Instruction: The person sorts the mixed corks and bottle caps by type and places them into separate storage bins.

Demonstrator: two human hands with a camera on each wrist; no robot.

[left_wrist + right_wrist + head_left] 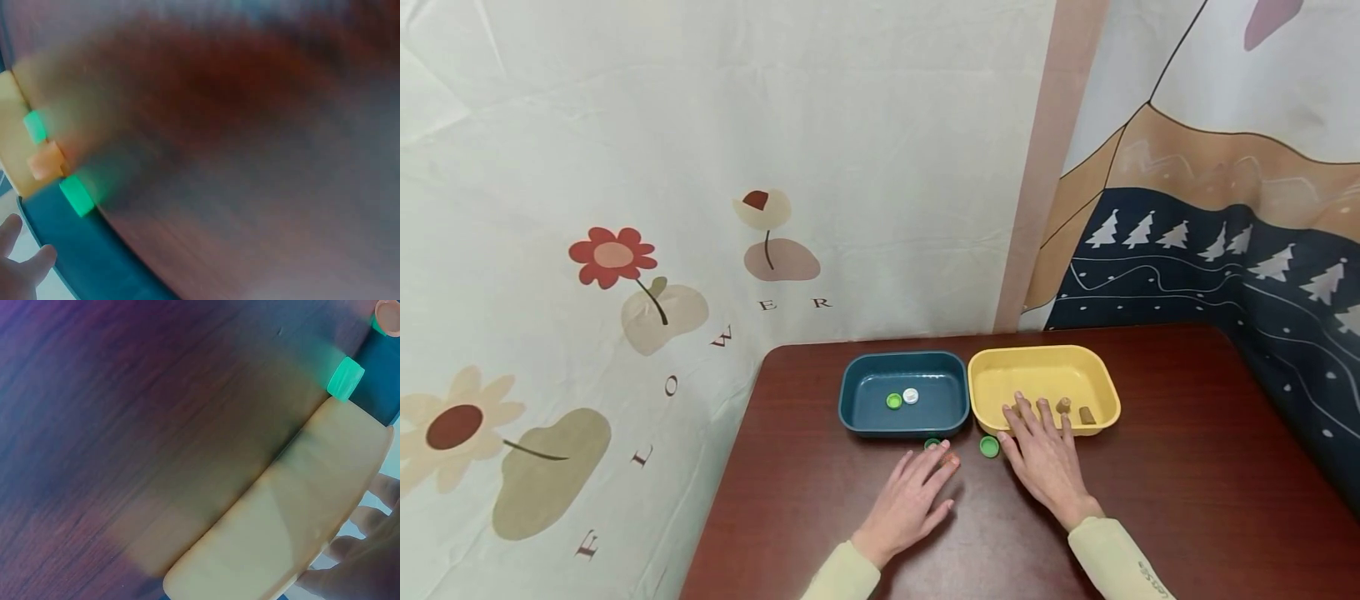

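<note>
My left hand (904, 507) hovers in front of the blue tray (848, 417), fingers spread and holding nothing. Just beyond its fingertips are an orange bottle cap (952, 459) and a green bottle cap (932, 444), partly hidden. Another green cap (989, 447) lies between the two hands, before the yellow tray (1111, 398). My right hand (1047, 460) reaches over that tray's front rim with straight, spread fingers and no object in its grasp. Beside its fingertips, two brown cork-like pieces, one upright-looking (1063, 406) and one lying (1087, 415), sit inside the yellow tray.
Inside the blue tray are a light-green cap (893, 402) and a white cap (911, 396). Both trays stand side by side on the dark red-brown table (1180, 467). A printed curtain (910, 167) hangs right behind the table's back edge.
</note>
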